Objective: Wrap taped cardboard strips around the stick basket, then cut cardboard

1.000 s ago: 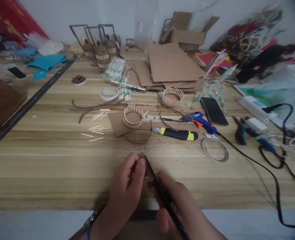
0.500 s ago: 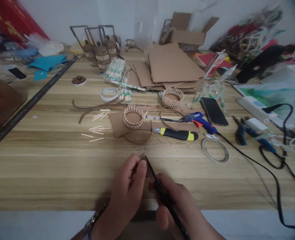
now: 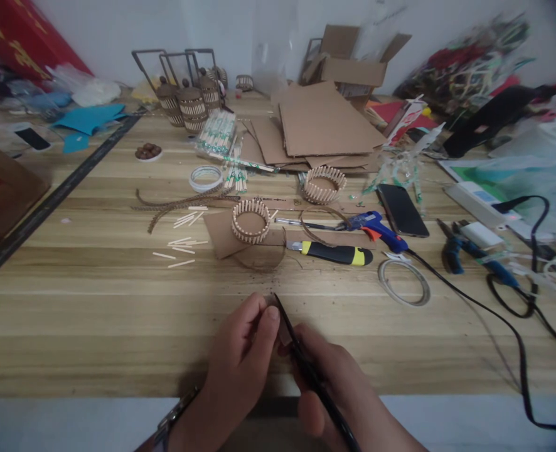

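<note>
My left hand point(image 3: 243, 351) is closed, pinching a small greyish-brown piece of cardboard point(image 3: 285, 331) between thumb and fingers. In my right hand point(image 3: 339, 373) is a long dark tool that looks like black scissors point(image 3: 316, 384), seen edge-on. Its narrow blade lies along the cardboard, with the tip close to my left thumb. Both hands are over the table's front edge. Beyond them, a ring of short wooden sticks point(image 3: 251, 237) stands on a cardboard piece point(image 3: 219, 233), and a black-and-yellow utility knife point(image 3: 337, 253) lies to its right.
A blue glue gun point(image 3: 376, 227), phone point(image 3: 403, 210), tape roll point(image 3: 404, 282) and pliers point(image 3: 453, 251) lie to the right. Loose sticks point(image 3: 181, 243) and a white tape roll point(image 3: 206, 179) are at left. Cardboard sheets point(image 3: 327, 119) and small stick-covered pots point(image 3: 192, 110) stand farther back.
The dark tool and the cardboard have shifted very slightly in my hands. Both hands keep their grip, and the things on the table lie as before.
</note>
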A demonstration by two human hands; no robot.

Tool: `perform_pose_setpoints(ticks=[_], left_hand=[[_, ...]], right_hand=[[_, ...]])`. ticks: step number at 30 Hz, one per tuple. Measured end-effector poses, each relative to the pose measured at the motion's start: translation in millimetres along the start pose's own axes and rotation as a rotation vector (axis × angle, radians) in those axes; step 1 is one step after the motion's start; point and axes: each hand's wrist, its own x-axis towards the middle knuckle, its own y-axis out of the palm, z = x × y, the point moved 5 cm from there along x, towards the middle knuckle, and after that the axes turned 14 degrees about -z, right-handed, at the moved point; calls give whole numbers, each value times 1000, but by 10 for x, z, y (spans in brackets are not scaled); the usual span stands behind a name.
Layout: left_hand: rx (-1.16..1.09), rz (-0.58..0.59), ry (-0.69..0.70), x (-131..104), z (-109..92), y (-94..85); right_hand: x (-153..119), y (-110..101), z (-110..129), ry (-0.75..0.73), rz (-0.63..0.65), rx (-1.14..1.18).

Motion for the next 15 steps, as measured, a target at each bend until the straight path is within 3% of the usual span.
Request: perform_pose_setpoints(ticks=[15], left_hand=[[-2, -14, -17, -1, -29, -32]], right_hand=[[59, 22, 60, -30, -80, 33]])
